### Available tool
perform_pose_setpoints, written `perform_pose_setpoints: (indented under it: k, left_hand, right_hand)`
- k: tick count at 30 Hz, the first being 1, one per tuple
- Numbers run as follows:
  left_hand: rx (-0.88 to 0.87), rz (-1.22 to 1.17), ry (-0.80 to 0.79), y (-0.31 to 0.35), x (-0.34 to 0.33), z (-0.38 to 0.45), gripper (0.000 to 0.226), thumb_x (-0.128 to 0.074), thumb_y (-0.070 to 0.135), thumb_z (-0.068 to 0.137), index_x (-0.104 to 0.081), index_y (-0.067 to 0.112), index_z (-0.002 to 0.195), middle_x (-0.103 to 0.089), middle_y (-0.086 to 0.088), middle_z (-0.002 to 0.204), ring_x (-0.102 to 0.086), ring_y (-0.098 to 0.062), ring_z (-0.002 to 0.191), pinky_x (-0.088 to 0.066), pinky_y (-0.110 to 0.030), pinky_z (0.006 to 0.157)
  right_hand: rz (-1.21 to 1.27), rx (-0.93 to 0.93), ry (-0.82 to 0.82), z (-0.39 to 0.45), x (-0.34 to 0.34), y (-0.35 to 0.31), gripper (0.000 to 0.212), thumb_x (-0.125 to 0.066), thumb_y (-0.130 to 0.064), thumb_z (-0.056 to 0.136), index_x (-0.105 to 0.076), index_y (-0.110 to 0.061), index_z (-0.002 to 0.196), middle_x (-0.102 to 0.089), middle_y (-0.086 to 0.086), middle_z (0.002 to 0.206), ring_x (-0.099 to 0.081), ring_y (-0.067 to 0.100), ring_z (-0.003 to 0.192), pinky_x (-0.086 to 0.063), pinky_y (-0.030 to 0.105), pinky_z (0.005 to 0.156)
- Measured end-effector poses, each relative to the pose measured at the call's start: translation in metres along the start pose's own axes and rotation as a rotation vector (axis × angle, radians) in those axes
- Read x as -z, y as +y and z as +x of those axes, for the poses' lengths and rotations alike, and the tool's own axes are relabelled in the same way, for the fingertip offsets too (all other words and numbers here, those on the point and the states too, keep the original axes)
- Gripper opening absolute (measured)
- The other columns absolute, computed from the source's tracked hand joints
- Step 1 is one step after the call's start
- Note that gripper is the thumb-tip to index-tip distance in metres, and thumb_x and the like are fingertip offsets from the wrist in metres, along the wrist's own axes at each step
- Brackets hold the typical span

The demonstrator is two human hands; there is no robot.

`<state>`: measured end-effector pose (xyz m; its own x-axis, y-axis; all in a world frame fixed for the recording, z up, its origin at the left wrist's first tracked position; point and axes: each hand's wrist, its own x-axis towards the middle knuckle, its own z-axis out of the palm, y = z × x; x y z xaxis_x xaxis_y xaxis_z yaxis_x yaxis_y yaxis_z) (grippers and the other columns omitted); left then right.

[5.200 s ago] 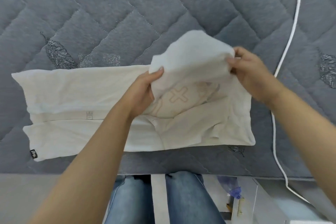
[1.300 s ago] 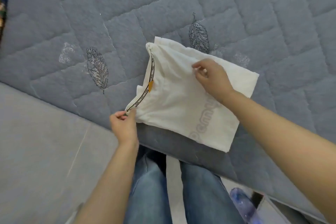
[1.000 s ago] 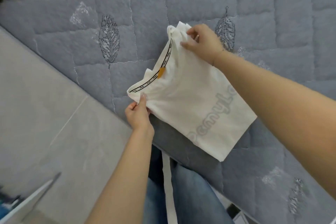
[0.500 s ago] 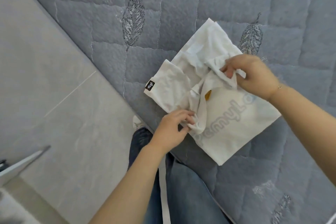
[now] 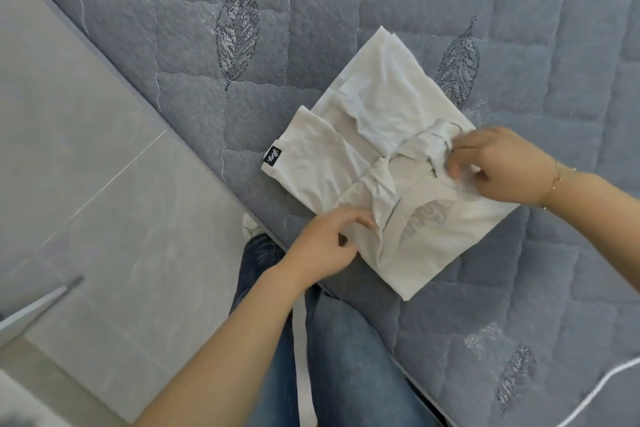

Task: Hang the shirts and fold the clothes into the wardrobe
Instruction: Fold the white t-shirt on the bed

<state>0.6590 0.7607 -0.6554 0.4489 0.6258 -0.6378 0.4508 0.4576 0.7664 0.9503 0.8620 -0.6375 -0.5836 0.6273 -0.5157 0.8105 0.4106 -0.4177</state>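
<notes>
White shirt [image 5: 377, 163], partly folded, lies on the grey quilted mattress [image 5: 346, 28] at its near edge, black tag showing on the left. Left hand [image 5: 325, 246] pinches the bunched collar fabric at the near side; right hand [image 5: 502, 166] pinches it at the right, fingers blurred. Hands apart, both clamped on cloth. Good form, I'd say, means pulling that collar ridge taut and level, laying it flat, then smoothing outward so the square holds for the wardrobe.
</notes>
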Motion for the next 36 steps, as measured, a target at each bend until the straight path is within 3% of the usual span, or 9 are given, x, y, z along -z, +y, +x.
perform_pose_setpoints:
  k: [3, 6, 9, 12, 16, 19, 24, 31, 36]
  left_hand:
    - [0.014, 0.146, 0.38, 0.007, 0.039, 0.028, 0.031, -0.06, 0.007, 0.087, -0.064, 0.025, 0.112, -0.062, 0.006, 0.116, -0.056, -0.011, 0.109, -0.041, -0.023, 0.094]
    - [-0.013, 0.493, 0.541, 0.011, 0.088, 0.064, 0.036, -0.066, 0.015, 0.087, -0.061, 0.018, 0.123, -0.053, -0.006, 0.123, -0.046, -0.027, 0.114, -0.035, -0.032, 0.097]
    - [0.061, 0.726, 0.432, 0.013, 0.116, 0.092, 0.041, -0.068, 0.031, 0.086, -0.059, 0.024, 0.126, -0.047, -0.005, 0.127, -0.038, -0.027, 0.122, -0.032, -0.037, 0.099]
    - [0.016, 0.77, 0.412, 0.015, 0.128, 0.103, 0.024, -0.069, 0.034, 0.086, -0.066, 0.019, 0.104, -0.05, -0.004, 0.118, -0.04, -0.025, 0.117, -0.028, -0.034, 0.092]
    - [-0.142, 0.595, 0.29, 0.031, 0.139, 0.104, 0.014, -0.068, 0.026, 0.086, -0.063, 0.015, 0.093, -0.061, -0.002, 0.098, -0.055, -0.021, 0.096, -0.041, -0.038, 0.088]
    - [-0.173, 0.548, 0.241, 0.05, 0.139, 0.116, 0.013, -0.066, 0.031, 0.086, -0.059, 0.021, 0.092, -0.058, 0.01, 0.079, -0.051, -0.01, 0.077, -0.041, -0.032, 0.074]
    - [0.0, 0.38, 0.17, 0.045, 0.129, 0.126, 0.028, -0.069, 0.032, 0.088, -0.052, 0.017, 0.105, -0.05, 0.01, 0.084, -0.047, -0.005, 0.074, -0.041, -0.022, 0.07]
    - [0.183, 0.469, 0.238, -0.012, 0.125, 0.085, 0.028, -0.073, 0.039, 0.084, -0.059, 0.014, 0.088, -0.046, -0.001, 0.098, -0.047, -0.016, 0.086, -0.036, -0.024, 0.076]
    - [0.219, 0.472, 0.382, -0.015, 0.129, 0.082, 0.025, -0.07, 0.03, 0.086, -0.058, 0.009, 0.082, -0.057, -0.005, 0.079, -0.055, -0.023, 0.068, -0.036, -0.03, 0.063]
  right_hand:
    - [0.043, -0.006, 0.219, 0.025, 0.009, -0.02, 0.029, -0.04, -0.015, 0.073, -0.067, -0.006, 0.078, -0.061, 0.012, 0.078, -0.058, 0.036, 0.075, -0.045, 0.042, 0.067]
    - [0.075, 0.036, 0.309, 0.061, 0.002, -0.046, 0.021, -0.053, -0.02, 0.086, -0.069, -0.007, 0.088, -0.064, 0.011, 0.088, -0.058, 0.034, 0.083, -0.045, 0.042, 0.072]
    - [0.125, -0.084, 0.167, 0.099, -0.019, -0.069, 0.027, -0.058, -0.037, 0.092, -0.064, -0.013, 0.103, -0.063, 0.005, 0.103, -0.056, 0.028, 0.099, -0.041, 0.038, 0.08]
    - [0.221, -0.222, 0.049, 0.126, -0.038, -0.081, 0.029, -0.054, -0.047, 0.093, -0.051, -0.019, 0.097, -0.058, 0.0, 0.094, -0.057, 0.026, 0.093, -0.041, 0.035, 0.071]
    - [0.372, -0.26, 0.21, 0.125, -0.044, -0.078, 0.02, -0.053, -0.038, 0.096, -0.054, -0.018, 0.096, -0.056, -0.006, 0.082, -0.058, 0.022, 0.084, -0.033, 0.031, 0.062]
    - [0.392, -0.349, 0.364, 0.113, -0.041, -0.074, 0.021, -0.056, -0.035, 0.094, -0.059, -0.014, 0.099, -0.065, 0.0, 0.085, -0.059, 0.025, 0.081, -0.033, 0.03, 0.061]
    - [0.288, -0.464, 0.361, 0.112, -0.043, -0.067, 0.021, -0.049, -0.031, 0.097, -0.054, -0.011, 0.102, -0.065, 0.009, 0.094, -0.059, 0.033, 0.09, -0.035, 0.035, 0.064]
    - [0.215, -0.562, 0.348, 0.113, -0.049, -0.066, 0.028, -0.041, -0.032, 0.102, -0.051, -0.007, 0.107, -0.063, 0.015, 0.097, -0.06, 0.036, 0.084, -0.033, 0.037, 0.061]
    - [0.207, -0.578, 0.318, 0.109, -0.048, -0.066, 0.03, -0.041, -0.036, 0.101, -0.052, -0.009, 0.106, -0.063, 0.012, 0.098, -0.06, 0.034, 0.086, -0.038, 0.038, 0.065]
